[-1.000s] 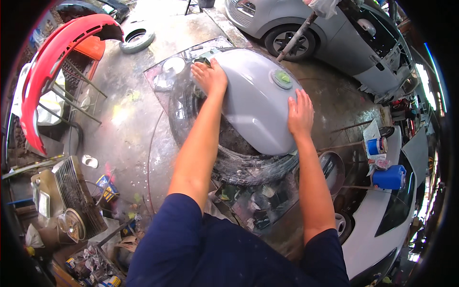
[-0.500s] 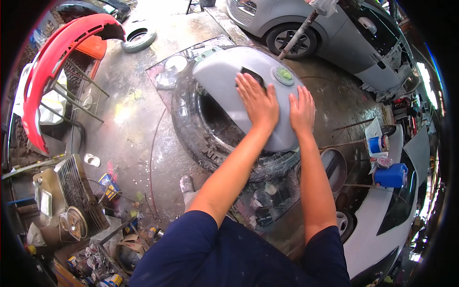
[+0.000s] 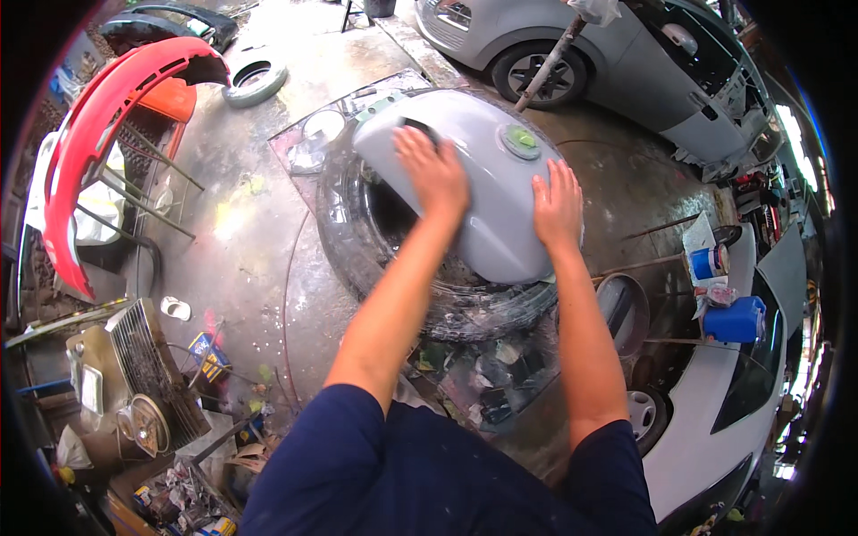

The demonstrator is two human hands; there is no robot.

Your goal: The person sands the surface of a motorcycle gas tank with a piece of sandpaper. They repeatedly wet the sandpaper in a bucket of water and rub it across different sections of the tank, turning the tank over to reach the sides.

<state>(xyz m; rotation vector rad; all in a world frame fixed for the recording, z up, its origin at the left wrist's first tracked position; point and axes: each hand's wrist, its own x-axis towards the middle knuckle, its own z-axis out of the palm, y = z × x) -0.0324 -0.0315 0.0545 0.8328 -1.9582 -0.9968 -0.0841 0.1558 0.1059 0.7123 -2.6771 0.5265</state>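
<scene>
- The grey fuel tank (image 3: 483,170) lies on the tyre (image 3: 357,241) ahead of you, its long axis running from upper left to lower right
- Your left hand (image 3: 435,170) lies flat, fingers spread, on its top
- Your right hand (image 3: 558,207) rests open on the nearer right flank

Tank (image 3: 487,170) on tyre (image 3: 357,241); bumper (image 3: 98,125) far left; car (image 3: 626,71) behind; jug (image 3: 735,320), perhaps on bonnet, right.

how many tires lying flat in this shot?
2. One big tire sits under the grey fuel tank that the left hand and right hand press on; one small tire lies on the floor, upper left. Others may be hidden.
</scene>
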